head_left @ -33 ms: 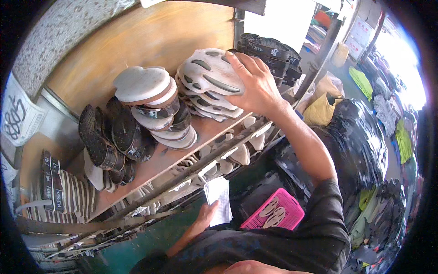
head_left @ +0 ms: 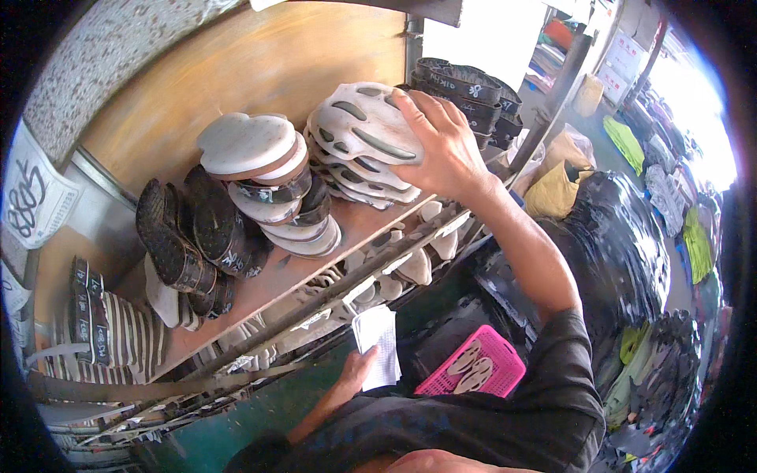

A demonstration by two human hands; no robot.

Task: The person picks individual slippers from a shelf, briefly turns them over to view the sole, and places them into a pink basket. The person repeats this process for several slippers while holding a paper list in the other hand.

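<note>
My right hand reaches up to a wooden shelf and grips the top white sandal of a stack, fingers curled over its edge. The sandal's sole is white with grey-green insets. Low in the view, my left hand holds a white paper slip upright. To the left of the white stack lies a second stack of sandals with pale soles and dark straps.
Dark-soled sandals lean on the shelf's left part, striped ones lower left. More pale sandals sit on the rack below. A pink basket with sandals stands on the floor. Black bags and a yellow sack lie right.
</note>
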